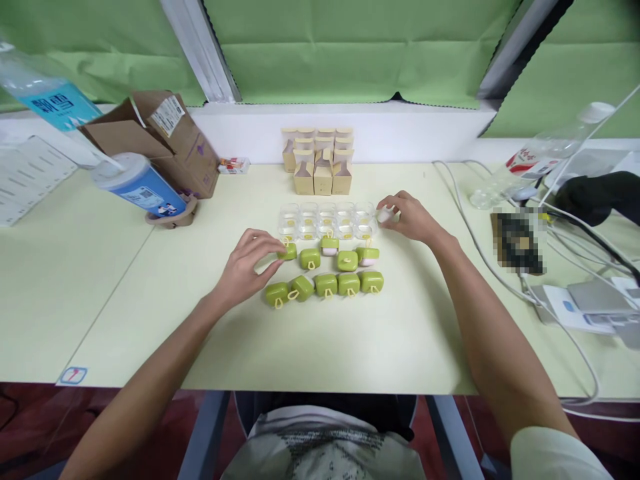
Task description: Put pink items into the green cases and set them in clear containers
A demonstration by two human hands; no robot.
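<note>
My left hand has its thumb and fingers closed around a small rounded green case at the left end of the farther row. In that row stand several more green cases, some with pale undersides showing. A nearer row of green cases lies with yellow loops toward me. My right hand pinches a small whitish piece, whose kind I cannot make out, just right of the clear plastic containers. These containers form two rows, with yellow marks visible in them.
Small open kraft boxes stand against the white ledge. At left are a cardboard carton, a blue cup in a holder and a tall bottle. Cables, a clear bottle and a blurred dark item occupy the right.
</note>
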